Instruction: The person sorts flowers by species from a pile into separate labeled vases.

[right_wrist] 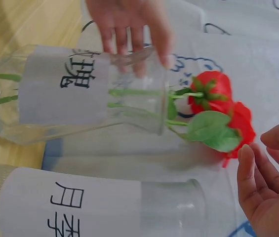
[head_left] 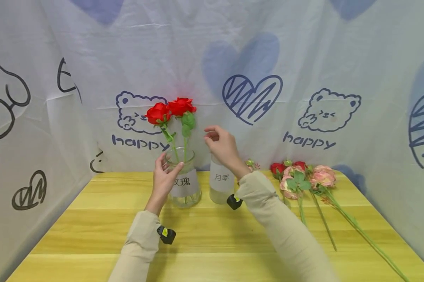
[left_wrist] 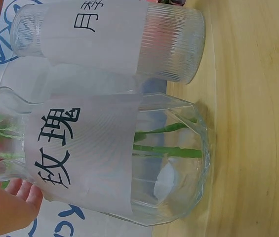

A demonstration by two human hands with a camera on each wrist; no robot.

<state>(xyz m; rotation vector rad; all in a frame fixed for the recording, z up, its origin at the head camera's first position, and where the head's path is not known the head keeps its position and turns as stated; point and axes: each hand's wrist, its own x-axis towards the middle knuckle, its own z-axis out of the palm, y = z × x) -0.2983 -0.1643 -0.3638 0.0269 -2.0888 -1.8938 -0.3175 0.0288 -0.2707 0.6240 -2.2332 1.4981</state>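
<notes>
My left hand (head_left: 165, 179) grips the neck of a clear glass vase (head_left: 190, 199), thumb on the near side and fingers round the back. That vase carries a white paper label (left_wrist: 85, 153) with black characters. Two red roses (head_left: 157, 113) stand in it, their green stems (left_wrist: 166, 150) reaching down near its bottom. Just right of the blooms, my right hand (head_left: 223, 145) hovers with loosely bent fingers, holding nothing. Below it stands a second, ribbed glass vase (left_wrist: 176, 42), labelled with other characters and partly hidden by the right forearm in the head view.
Pink roses (head_left: 322, 176) and red roses (head_left: 277, 169) lie on the right of the wooden table (head_left: 92, 227), long stems pointing toward the near edge. A printed white cloth (head_left: 183, 51) hangs close behind the vases and along both sides.
</notes>
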